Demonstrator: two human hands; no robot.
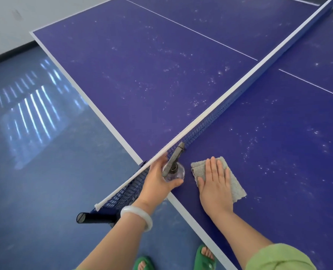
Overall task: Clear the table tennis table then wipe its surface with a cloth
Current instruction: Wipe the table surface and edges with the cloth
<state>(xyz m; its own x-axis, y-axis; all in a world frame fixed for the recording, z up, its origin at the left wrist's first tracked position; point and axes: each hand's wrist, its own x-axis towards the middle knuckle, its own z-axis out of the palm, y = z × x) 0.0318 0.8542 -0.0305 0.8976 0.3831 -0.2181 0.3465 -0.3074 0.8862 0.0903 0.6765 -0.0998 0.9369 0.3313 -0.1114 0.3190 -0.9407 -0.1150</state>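
Diagonally — cloth (236, 187) under right hand (215, 185)

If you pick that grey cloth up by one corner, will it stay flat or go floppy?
Probably floppy: the cloth is folded over itself and looks like soft, fuzzy towelling, so it would likely droop. It looks thin, so probably light. Pushed by the flat right hand, it should slide over the smooth table, not roll.
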